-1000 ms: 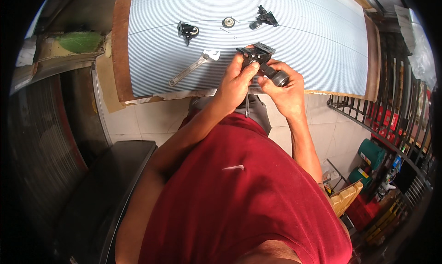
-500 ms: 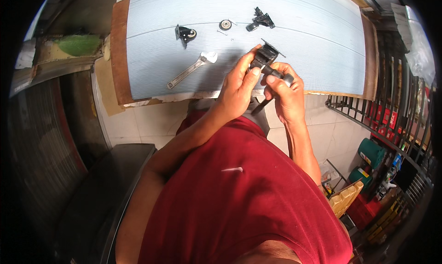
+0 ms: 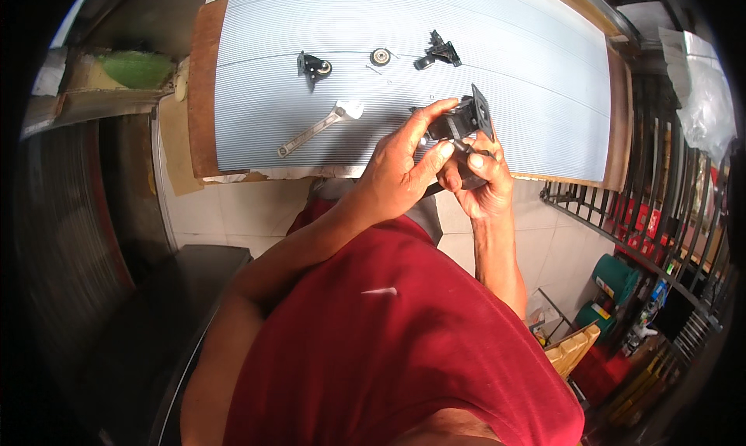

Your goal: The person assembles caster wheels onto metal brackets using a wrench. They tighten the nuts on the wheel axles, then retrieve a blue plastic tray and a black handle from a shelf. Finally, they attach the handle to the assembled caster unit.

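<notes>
My left hand [image 3: 388, 170] grips a black caster [image 3: 452, 126] over the table's front edge, fingers over its body and thumb below. The caster's flat mounting plate [image 3: 482, 112] stands on edge at the right. Close under it, my right hand [image 3: 489, 186] is closed on a dark socket wrench [image 3: 471, 181], with the socket end up against the caster; fingers hide the exact contact. Its handle slants down to the left. On the table lie another black caster [image 3: 314, 68], a loose wheel [image 3: 380, 57], a small bolt [image 3: 374, 70] and a black caster part [image 3: 440, 51].
A silver adjustable wrench [image 3: 320, 130] lies near the front left of the ribbed light-blue tabletop [image 3: 536, 81]. Tiny hardware sits near the middle. A black metal rack [image 3: 590, 205] stands to the right, and a dark box-like surface [image 3: 194, 290] at lower left.
Both hands have come slightly nearer to me, and the caster has turned so its plate now faces right. The wrench has tucked in beneath it. The whole view has shifted slightly.
</notes>
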A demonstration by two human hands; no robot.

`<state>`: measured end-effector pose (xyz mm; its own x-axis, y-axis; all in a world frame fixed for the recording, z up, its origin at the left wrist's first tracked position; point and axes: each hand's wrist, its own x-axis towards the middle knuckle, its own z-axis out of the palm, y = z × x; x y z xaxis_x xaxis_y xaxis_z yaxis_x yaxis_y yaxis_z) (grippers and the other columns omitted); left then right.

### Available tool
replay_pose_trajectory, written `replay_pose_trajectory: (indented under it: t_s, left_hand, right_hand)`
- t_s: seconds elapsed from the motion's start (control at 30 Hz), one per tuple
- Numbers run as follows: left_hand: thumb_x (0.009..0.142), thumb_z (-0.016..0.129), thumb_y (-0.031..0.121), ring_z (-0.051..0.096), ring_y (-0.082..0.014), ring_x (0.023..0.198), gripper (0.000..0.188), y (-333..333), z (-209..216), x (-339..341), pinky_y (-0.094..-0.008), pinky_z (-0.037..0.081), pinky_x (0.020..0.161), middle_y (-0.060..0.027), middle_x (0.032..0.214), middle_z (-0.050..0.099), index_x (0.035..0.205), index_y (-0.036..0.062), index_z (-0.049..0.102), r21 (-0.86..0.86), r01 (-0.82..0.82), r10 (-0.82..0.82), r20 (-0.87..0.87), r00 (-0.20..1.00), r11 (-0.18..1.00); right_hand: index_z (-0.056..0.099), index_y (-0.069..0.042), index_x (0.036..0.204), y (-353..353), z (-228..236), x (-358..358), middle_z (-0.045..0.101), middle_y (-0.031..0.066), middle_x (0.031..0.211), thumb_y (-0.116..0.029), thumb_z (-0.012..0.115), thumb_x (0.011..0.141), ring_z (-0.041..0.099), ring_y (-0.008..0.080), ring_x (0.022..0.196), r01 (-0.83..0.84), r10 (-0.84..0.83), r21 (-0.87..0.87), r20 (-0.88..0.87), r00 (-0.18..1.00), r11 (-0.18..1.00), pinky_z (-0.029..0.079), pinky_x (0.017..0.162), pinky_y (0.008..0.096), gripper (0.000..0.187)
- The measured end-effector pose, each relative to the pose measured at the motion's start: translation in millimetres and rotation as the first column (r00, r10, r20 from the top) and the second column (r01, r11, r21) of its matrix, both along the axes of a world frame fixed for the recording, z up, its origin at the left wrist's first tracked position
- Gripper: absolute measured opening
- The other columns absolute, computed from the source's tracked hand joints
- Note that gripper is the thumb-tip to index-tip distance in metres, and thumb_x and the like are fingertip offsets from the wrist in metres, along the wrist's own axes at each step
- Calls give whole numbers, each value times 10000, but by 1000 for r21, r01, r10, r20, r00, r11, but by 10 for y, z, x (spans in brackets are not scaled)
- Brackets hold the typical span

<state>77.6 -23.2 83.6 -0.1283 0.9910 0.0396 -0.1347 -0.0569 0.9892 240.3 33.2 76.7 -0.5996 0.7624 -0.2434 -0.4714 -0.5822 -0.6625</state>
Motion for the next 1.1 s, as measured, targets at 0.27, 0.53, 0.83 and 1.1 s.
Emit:
replay_pose_trajectory:
  t_s: [0.27,0.53,0.83,1.1]
  left_hand:
    - [930,591,35,689,-281,971,432,43,38,-18,-371,534,858,-184,1098,673,1355,7,517,17,-17,19,-150,989,1000]
    - [947,598,64,684,-337,988,465,-43,62,132,-390,533,855,-241,1087,669,1388,-27,484,-56,-32,22,-165,986,998]
    - [1004,542,71,644,-218,1146,371,-37,-73,-4,-323,480,982,-163,1217,671,1369,14,560,-28,-49,42,-222,974,998]
    - [947,624,27,532,-116,1069,449,-121,-463,-241,-283,427,926,-79,1219,564,1335,41,401,-314,14,129,430,894,949]
  right_hand:
    - [478,7,1282,11,46,-22,662,153,933,-94,654,856,623,182,557,63,-68,101,50,996,993,522,508,280,472]
    - [536,35,1246,-55,-34,40,679,190,950,-254,599,939,605,162,523,165,-165,17,142,976,986,503,472,249,426]
    - [558,-31,1139,21,-350,-45,624,104,826,-331,558,935,522,164,473,43,-73,-346,-75,994,937,404,423,298,362]
    - [606,6,1085,193,-818,-285,652,131,846,-522,527,933,488,147,478,-310,171,-460,-319,932,832,373,425,289,555]
